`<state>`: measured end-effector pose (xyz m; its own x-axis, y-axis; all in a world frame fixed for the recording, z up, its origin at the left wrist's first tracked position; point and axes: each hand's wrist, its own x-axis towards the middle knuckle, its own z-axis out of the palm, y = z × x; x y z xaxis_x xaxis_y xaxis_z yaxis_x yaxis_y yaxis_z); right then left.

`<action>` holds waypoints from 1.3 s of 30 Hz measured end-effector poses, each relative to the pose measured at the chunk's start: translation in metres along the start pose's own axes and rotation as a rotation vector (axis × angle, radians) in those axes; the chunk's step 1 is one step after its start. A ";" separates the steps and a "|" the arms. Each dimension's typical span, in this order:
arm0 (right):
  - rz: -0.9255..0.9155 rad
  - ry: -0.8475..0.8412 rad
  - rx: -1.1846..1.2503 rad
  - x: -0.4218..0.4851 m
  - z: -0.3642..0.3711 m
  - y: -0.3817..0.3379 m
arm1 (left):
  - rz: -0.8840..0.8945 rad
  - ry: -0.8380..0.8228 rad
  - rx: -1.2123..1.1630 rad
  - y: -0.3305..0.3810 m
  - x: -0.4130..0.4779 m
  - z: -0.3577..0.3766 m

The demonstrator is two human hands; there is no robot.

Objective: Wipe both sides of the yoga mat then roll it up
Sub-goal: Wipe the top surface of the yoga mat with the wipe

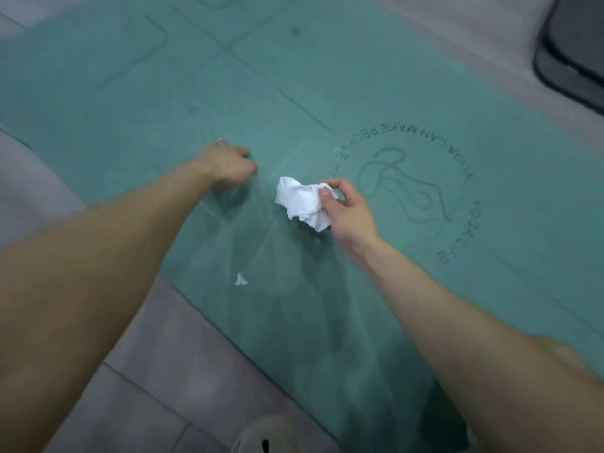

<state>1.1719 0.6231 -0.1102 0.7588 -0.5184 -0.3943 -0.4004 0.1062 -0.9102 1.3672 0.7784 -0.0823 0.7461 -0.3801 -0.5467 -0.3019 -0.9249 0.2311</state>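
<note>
A teal yoga mat (327,76) lies flat on the tiled floor, printed side up, with a round logo and lettering at the right. My right hand (346,210) grips a crumpled white tissue (304,204) just above the mat near the logo. My left hand (230,166) rests knuckles-down on the mat to the left of the tissue, fingers curled with nothing visible in them. A small torn scrap of tissue (241,280) lies on the mat near its front edge.
Grey floor tiles (157,371) run along the mat's near edge. A dark rounded object (575,53) sits on the floor at the upper right, beyond the mat. A light slipper toe (271,436) shows at the bottom edge.
</note>
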 end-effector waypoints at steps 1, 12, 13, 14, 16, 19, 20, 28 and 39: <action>0.008 0.007 0.051 -0.007 0.000 -0.001 | 0.045 -0.001 -0.116 -0.001 -0.008 -0.003; 0.118 -0.247 0.273 -0.036 0.009 0.004 | 0.125 0.060 -1.022 -0.005 -0.101 0.088; 0.083 -0.249 0.181 -0.036 0.009 0.006 | 0.106 0.066 -1.085 -0.004 -0.103 0.087; 0.052 -0.251 0.099 -0.041 0.007 0.012 | 0.071 0.079 -1.135 -0.002 -0.109 0.088; -0.040 -0.229 -0.096 -0.048 0.008 0.022 | 0.007 0.102 -1.251 -0.002 -0.116 0.084; -0.211 -0.098 -0.310 -0.053 0.005 0.034 | -0.011 0.103 -1.281 0.006 -0.118 0.086; -0.251 -0.043 -0.343 -0.052 0.001 0.036 | -0.012 0.107 -1.274 0.012 -0.119 0.088; -0.096 0.091 -0.273 -0.054 -0.020 0.044 | -0.049 0.085 -1.277 0.053 -0.124 0.101; -0.347 0.152 -0.382 -0.069 -0.033 0.055 | -0.026 -0.065 -1.228 0.064 -0.132 0.105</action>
<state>1.0804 0.6366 -0.1291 0.8084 -0.5878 -0.0299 -0.3188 -0.3946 -0.8618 1.1868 0.7683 -0.0798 0.7021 -0.3941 -0.5931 0.4975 -0.3244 0.8045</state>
